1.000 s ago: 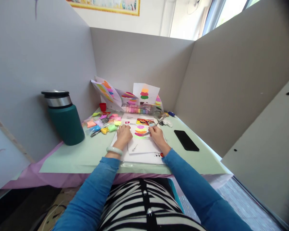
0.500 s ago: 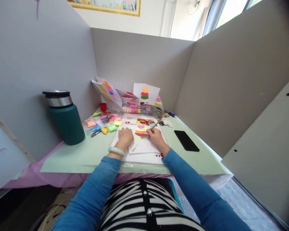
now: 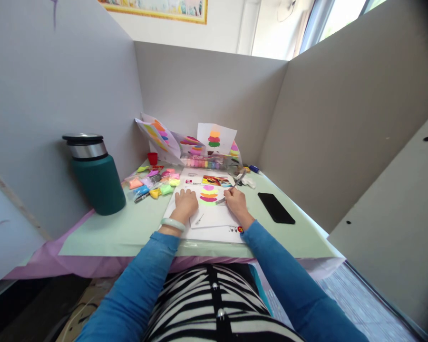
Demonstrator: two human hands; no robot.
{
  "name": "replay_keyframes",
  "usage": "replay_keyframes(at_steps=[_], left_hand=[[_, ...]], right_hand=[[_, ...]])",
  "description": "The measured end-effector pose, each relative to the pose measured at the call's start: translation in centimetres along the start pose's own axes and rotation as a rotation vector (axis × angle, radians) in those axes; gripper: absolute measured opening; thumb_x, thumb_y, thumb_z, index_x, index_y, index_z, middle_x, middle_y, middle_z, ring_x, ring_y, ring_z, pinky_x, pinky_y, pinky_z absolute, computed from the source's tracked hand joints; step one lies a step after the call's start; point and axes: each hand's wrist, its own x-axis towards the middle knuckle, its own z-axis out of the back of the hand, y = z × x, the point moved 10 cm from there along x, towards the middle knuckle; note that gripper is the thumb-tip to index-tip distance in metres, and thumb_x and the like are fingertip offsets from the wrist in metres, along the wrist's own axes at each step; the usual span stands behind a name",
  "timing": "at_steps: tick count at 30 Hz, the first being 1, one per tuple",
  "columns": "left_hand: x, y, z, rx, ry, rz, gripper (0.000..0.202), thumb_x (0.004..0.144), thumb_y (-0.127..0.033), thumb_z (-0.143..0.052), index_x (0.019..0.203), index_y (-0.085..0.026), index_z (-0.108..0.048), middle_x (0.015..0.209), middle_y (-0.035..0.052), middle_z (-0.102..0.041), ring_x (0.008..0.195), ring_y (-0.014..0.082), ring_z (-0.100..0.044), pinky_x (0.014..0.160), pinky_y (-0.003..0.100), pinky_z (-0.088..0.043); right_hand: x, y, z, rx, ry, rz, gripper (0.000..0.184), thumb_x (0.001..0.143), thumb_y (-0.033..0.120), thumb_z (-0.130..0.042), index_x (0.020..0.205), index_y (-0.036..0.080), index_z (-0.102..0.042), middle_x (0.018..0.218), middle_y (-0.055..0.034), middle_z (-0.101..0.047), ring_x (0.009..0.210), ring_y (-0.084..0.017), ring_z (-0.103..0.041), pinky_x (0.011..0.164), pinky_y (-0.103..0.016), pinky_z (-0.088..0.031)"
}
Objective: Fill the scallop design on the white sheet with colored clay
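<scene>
My right hand [image 3: 236, 203] grips a metal fork [image 3: 240, 177], its tines pointing left at the edge of the coloured bands. Those bands of pink, yellow, orange and magenta clay [image 3: 209, 194] lie spread on a small white sheet [image 3: 214, 219]. A small dark mark shows low on that sheet. On its left edge rests my left hand [image 3: 186, 203], palm down and holding nothing, with its fingers on the paper and a pale bangle at the wrist. Beneath the small sheet is a larger white printed sheet [image 3: 194, 233].
Bags of coloured clay [image 3: 157, 183] and a pen [image 3: 141, 197] lie left of the papers. A green bottle [image 3: 98, 183] stands further left; a black phone [image 3: 276, 208] is at right. Painted sheets [image 3: 217, 136] lean by the back partition, near a red cup [image 3: 152, 158].
My right hand has shifted slightly right with the fork, drawing its tines off the bands toward their right side. My left hand has stayed in place.
</scene>
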Motion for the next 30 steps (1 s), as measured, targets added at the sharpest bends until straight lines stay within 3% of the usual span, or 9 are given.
replay_keyframes(at_steps=[3,9,14,19,22,25,30], left_hand=[[-0.1,0.0,0.1,-0.003,0.0,0.004,0.04,0.086,-0.012,-0.034,0.118,-0.015,-0.058,0.126,0.0154,-0.055,0.119,0.0291,-0.044,0.097,0.045,-0.031],[-0.1,0.0,0.2,-0.018,-0.017,0.01,0.039,0.085,-0.012,-0.035,0.116,-0.016,-0.059,0.125,0.0157,-0.055,0.119,0.0287,-0.044,0.098,0.045,-0.031],[-0.1,0.0,0.2,-0.008,-0.007,0.012,0.038,0.085,-0.013,-0.036,0.115,-0.017,-0.06,0.125,0.0153,-0.056,0.119,0.0284,-0.045,0.097,0.044,-0.032],[-0.3,-0.1,0.3,-0.008,0.003,-0.004,0.037,0.088,-0.018,-0.036,0.115,-0.017,-0.06,0.126,0.016,-0.055,0.119,0.03,-0.045,0.096,0.045,-0.032],[-0.4,-0.2,0.3,-0.011,0.028,-0.013,0.039,0.092,-0.027,-0.031,0.117,-0.016,-0.059,0.128,0.0165,-0.054,0.12,0.0306,-0.044,0.097,0.045,-0.032],[-0.3,0.1,-0.2,-0.041,0.089,-0.015,0.051,0.094,-0.046,-0.024,0.122,-0.017,-0.057,0.135,0.015,-0.051,0.125,0.0313,-0.042,0.101,0.046,-0.031],[-0.3,0.2,-1.4,-0.064,0.225,-0.087,0.083,0.08,-0.076,-0.031,0.136,-0.017,-0.045,0.153,0.0172,-0.03,0.14,0.036,-0.024,0.109,0.05,-0.021]], right_hand=[[-0.2,0.5,0.4,0.053,-0.036,0.039,0.023,0.08,0.035,-0.049,0.072,0.02,-0.064,0.064,-0.0029,-0.066,0.069,-0.018,-0.06,0.065,-0.025,-0.041],[-0.8,2.0,-1.7,0.219,0.132,0.126,0.025,0.081,0.038,-0.05,0.072,0.019,-0.062,0.055,0.0008,-0.062,0.059,-0.016,-0.058,0.062,-0.024,-0.042],[-0.5,1.4,-2.5,0.167,0.158,0.106,0.022,0.08,0.036,-0.05,0.071,0.019,-0.061,0.055,0.0013,-0.063,0.059,-0.015,-0.058,0.062,-0.024,-0.04],[-0.3,1.2,-1.7,0.083,0.118,0.07,0.023,0.08,0.034,-0.049,0.07,0.019,-0.063,0.056,0.0003,-0.062,0.064,-0.017,-0.059,0.062,-0.024,-0.039],[-0.4,1.2,-1.0,0.033,0.088,0.045,0.023,0.081,0.032,-0.048,0.072,0.02,-0.065,0.059,-0.0009,-0.064,0.066,-0.018,-0.059,0.063,-0.024,-0.04],[-0.5,1.1,-0.5,-0.008,0.056,0.032,0.024,0.082,0.033,-0.048,0.075,0.019,-0.066,0.063,-0.0023,-0.065,0.068,-0.018,-0.06,0.064,-0.025,-0.04],[-0.4,0.6,0.2,0.014,-0.02,0.018,0.022,0.081,0.033,-0.049,0.074,0.02,-0.065,0.072,-0.004,-0.068,0.072,-0.018,-0.061,0.066,-0.025,-0.041]])
